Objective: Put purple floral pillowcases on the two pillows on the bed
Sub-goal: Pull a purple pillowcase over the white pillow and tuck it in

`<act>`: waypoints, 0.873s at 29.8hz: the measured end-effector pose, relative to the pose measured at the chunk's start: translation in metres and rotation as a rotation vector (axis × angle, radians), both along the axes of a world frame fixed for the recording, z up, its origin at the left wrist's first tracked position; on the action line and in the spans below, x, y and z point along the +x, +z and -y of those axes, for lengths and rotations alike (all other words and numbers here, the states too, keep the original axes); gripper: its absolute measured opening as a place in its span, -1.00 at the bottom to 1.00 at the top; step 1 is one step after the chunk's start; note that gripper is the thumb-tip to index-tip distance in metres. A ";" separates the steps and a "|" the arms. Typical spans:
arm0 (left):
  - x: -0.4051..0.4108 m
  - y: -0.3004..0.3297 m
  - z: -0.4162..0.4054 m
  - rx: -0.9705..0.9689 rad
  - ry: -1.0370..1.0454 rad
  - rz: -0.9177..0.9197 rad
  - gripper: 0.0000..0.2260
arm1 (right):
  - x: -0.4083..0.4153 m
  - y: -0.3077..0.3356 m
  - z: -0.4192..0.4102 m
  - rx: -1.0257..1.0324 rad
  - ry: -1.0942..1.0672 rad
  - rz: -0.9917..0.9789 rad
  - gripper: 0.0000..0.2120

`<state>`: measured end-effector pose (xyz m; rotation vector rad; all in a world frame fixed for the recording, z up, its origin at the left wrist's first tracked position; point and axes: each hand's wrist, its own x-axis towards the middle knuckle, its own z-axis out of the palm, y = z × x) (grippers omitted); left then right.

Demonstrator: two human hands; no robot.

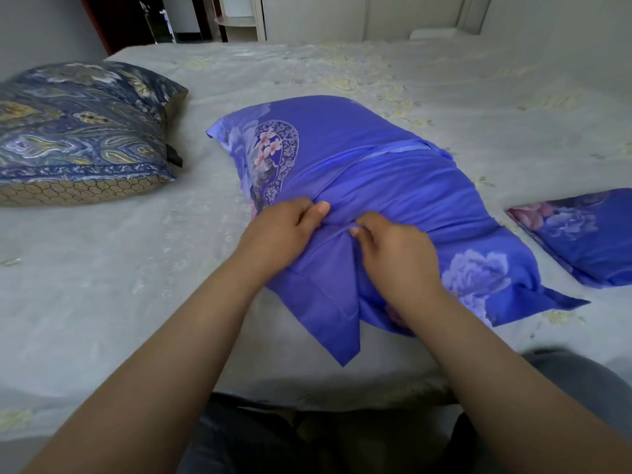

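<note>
Nearest the camera, two bare forearms reached forward over the edge of the bed (102, 302) to a pillow in a purple floral pillowcase (393, 186) that lay at the middle of the bed, directly under both hands. The left hand (284, 230) had its fingers curled and its thumb pressed against a bunched fold of the purple cloth at the near side of the pillow. The right hand (393, 251), just beside it and almost touching, pinched the same gather of cloth with bent fingers. Below the hands a loose flap (328, 309) of the pillowcase hung toward the bed's near edge, ending in a point. A tied strip of the same cloth crossed the pillow's upper half.

No writing or label could be read anywhere.

To the right, well apart from the hands, a second purple floral pillowcase (581, 234) lay flat on the bed, partly cut off by the frame's edge. Farther off to the left a pillow in a dark blue paisley cover (78, 131) rested on the pale sheet. Beyond the bed stood pale cabinets (376, 15) and a dark doorway (130, 18).
</note>
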<state>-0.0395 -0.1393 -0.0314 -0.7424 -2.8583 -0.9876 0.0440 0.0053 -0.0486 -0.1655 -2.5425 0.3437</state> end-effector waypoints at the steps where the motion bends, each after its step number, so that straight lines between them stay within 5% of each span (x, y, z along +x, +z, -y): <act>1: 0.011 0.000 0.002 0.012 0.070 -0.262 -0.67 | -0.003 0.004 -0.002 -0.005 0.001 0.042 -0.76; 4: 0.055 -0.011 0.003 0.087 0.040 -0.739 -0.69 | -0.005 0.019 -0.003 0.047 0.034 -0.003 -0.75; 8: 0.078 -0.041 -0.001 0.063 0.058 -0.733 -0.68 | 0.006 0.048 0.011 0.200 -0.056 -0.164 -0.86; 20: 0.078 -0.047 0.007 0.042 0.197 -0.854 -0.76 | 0.036 0.070 0.014 0.188 -0.094 0.287 -0.86; 22: 0.079 -0.045 0.006 0.059 0.191 -0.766 -0.74 | 0.034 0.062 0.013 0.059 -0.055 0.190 -0.84; 26: 0.082 -0.029 0.007 0.231 0.124 -0.381 -0.59 | 0.013 0.046 0.011 -0.601 0.079 0.062 -0.71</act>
